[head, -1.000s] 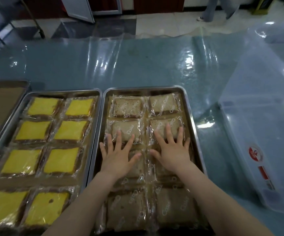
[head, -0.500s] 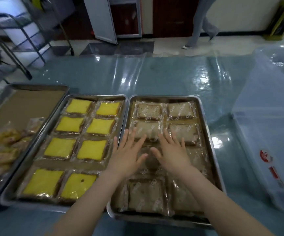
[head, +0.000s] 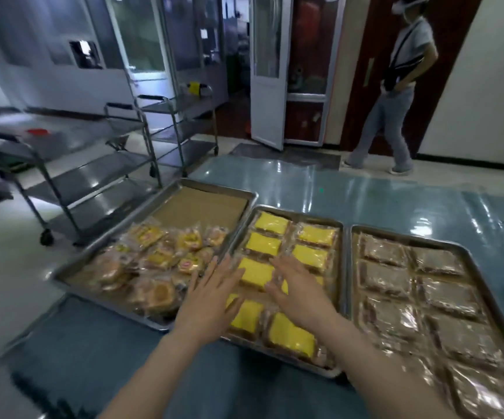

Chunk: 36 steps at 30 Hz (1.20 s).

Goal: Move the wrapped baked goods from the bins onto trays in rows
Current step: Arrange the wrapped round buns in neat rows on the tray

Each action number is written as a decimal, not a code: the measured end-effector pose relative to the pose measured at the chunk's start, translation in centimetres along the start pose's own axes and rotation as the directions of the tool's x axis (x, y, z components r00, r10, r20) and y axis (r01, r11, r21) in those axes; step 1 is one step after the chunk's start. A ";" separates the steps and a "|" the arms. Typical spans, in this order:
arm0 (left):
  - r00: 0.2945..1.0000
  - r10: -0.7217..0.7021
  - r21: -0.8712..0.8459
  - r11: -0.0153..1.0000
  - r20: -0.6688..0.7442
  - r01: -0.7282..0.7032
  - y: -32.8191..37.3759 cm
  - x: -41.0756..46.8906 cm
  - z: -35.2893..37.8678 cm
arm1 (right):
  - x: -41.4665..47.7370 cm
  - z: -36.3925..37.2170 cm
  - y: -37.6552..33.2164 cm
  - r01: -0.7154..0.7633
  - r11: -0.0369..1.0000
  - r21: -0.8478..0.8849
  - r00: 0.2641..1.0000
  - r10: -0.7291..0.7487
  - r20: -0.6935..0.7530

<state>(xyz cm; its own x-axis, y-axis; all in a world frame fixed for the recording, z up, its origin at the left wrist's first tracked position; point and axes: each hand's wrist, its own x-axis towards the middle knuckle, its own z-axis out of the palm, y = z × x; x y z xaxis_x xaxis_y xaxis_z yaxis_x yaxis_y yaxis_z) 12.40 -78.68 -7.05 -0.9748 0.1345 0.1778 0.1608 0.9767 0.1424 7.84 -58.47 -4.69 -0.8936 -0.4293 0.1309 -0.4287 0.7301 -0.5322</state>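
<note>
Three metal trays stand side by side on the blue table. The right tray [head: 472,257] carries brown wrapped cakes [head: 386,278] in two rows. In the middle tray [head: 342,267] lie yellow wrapped cakes [head: 263,247], also in two rows. The left tray [head: 252,196] has a loose heap of wrapped buns [head: 157,261] at its near end. My left hand [head: 210,300] and my right hand [head: 300,293] hover flat with fingers spread over the near half of the middle tray, holding nothing. Whether they touch the cakes is unclear.
Steel trolleys [head: 99,176] stand left of the table on the pale floor. A person [head: 394,95] walks by a dark door at the back right. An open white door [head: 268,71] is behind the table. Bare blue table [head: 395,204] stretches beyond the trays.
Both hands have left the brown-cake tray and swung left over the yellow-cake tray. The view turned left and up, bringing the bun tray and trolleys in and dropping the plastic bin out.
</note>
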 end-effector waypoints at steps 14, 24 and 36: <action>0.971 -0.221 -0.087 0.973 -0.094 0.213 -24.5 -5.8 -10.1 | 10.2 11.3 -18.6 0.085 0.993 0.083 0.993 -0.091 0.075; 0.969 -0.226 -0.195 0.959 -0.096 0.204 -33.4 2.8 -8.9 | 22.6 13.8 -16.7 -0.106 0.977 0.187 0.994 0.099 0.044; 0.982 -0.173 -0.358 0.915 0.074 0.188 -39.5 7.1 -5.6 | 28.7 23.0 -16.8 -0.447 0.884 0.137 0.894 0.438 0.092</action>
<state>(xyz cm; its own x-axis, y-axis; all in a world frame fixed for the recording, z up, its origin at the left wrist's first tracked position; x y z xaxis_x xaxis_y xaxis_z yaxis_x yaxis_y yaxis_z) 0.00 -117.28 -5.97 -0.9967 -0.0247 0.0778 0.0187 0.8586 0.5122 -7.60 -95.29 -11.25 -0.9747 -0.1130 -0.1928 0.0388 0.7642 -0.6439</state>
